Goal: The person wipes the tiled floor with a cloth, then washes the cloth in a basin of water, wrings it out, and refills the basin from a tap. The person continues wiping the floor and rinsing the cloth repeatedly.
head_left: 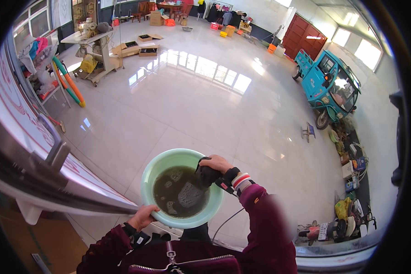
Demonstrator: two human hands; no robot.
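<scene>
A pale green plastic basin (147, 171) is in front of my body, with murky brown water (173, 182) and patches of foam inside. My left hand (143, 217) grips its rim at the lower left. My right hand (218, 164) is closed around a bunched dark cloth (208, 175) at the basin's right side, which hangs over the rim and the water. Part of the cloth is hidden under my fingers.
At left stands a glass door (55, 160) with a metal handle. A sewing machine table (89, 39) and open cardboard boxes (137, 47) are farther off. A teal three-wheeled vehicle (326, 84) is parked at right, near a small stool (308, 132) and a motorbike (326, 230).
</scene>
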